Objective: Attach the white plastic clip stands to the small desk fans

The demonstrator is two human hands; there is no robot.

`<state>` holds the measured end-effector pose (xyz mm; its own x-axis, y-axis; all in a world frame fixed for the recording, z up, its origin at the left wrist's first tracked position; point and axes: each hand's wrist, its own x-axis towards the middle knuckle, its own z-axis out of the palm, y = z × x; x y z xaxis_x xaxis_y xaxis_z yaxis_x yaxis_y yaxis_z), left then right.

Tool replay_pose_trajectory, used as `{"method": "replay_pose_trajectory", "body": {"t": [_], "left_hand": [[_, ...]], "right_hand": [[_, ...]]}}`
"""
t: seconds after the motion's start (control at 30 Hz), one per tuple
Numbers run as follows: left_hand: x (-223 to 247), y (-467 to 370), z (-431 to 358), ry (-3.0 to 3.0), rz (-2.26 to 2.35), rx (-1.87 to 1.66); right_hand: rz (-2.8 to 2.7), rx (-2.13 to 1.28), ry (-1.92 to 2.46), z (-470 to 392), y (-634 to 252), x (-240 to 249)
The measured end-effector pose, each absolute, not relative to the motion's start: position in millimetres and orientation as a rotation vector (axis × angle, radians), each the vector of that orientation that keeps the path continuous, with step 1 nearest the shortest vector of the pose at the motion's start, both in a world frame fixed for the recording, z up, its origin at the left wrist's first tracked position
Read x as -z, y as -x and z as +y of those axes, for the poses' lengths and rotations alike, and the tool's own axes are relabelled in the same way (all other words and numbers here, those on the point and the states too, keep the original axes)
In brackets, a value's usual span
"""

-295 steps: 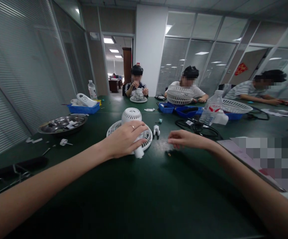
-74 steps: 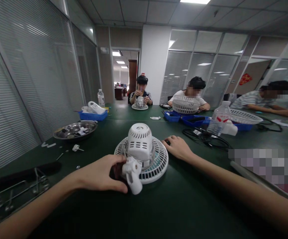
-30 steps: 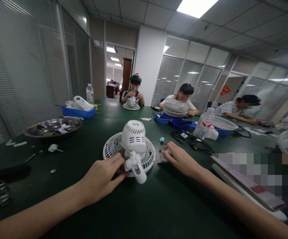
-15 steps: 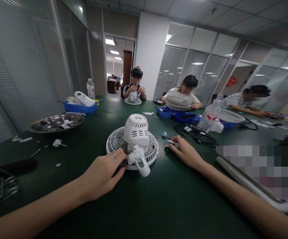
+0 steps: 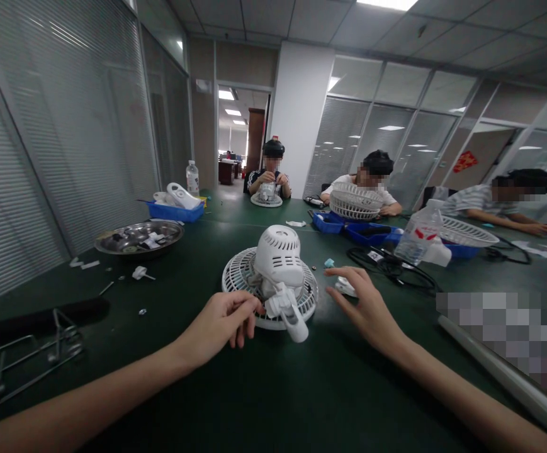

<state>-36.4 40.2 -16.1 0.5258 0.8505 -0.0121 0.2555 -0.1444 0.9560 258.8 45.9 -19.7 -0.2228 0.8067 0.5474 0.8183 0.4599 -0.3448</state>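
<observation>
A white fan head [image 5: 279, 258] rests face down on its round grille, with its neck joint [image 5: 289, 311] angled toward me. At the near left of the fan, my left hand [image 5: 228, 318] has thumb and index finger drawn together beside the joint. Whatever lies between those fingertips is too small to make out. My right hand [image 5: 362, 299] is to the right of the fan, thumb and fingers apart, holding nothing. A small white plastic part [image 5: 345, 287] lies on the table just behind its fingers. Close by is a small light-blue piece [image 5: 329, 263].
On the left are a metal bowl [image 5: 174, 234] of small parts, a blue tray [image 5: 186, 212], a white knob-like part [image 5: 140, 273] and a black-handled metal frame [image 5: 41, 322]. To the right are black cables [image 5: 408, 277] and a plastic bottle [image 5: 417, 238]. Co-workers sit beyond.
My right hand has opened and come away from the white part, which now lies on the table. My left fingers have shifted slightly at the fan's joint. The view has turned left.
</observation>
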Motion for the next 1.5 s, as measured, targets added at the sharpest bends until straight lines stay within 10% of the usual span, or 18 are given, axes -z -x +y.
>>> {"method": "replay_pose_trajectory", "body": {"t": [0.33, 1.1, 1.5], "left_hand": [[16.1, 35.3, 36.6, -1.4, 0.766, -0.588], [-15.7, 71.8, 60.0, -2.097, 1.464, -0.844], [0.2, 85.9, 87.4, -1.972, 1.296, -0.856]], "right_hand": [[-2.045, -0.595, 1.113, 8.9, -185.4, 19.3], [-2.71, -0.379, 0.797, -17.0, -184.7, -5.5], [-2.481, 0.017, 1.502, -5.9, -197.9, 17.7]]}}
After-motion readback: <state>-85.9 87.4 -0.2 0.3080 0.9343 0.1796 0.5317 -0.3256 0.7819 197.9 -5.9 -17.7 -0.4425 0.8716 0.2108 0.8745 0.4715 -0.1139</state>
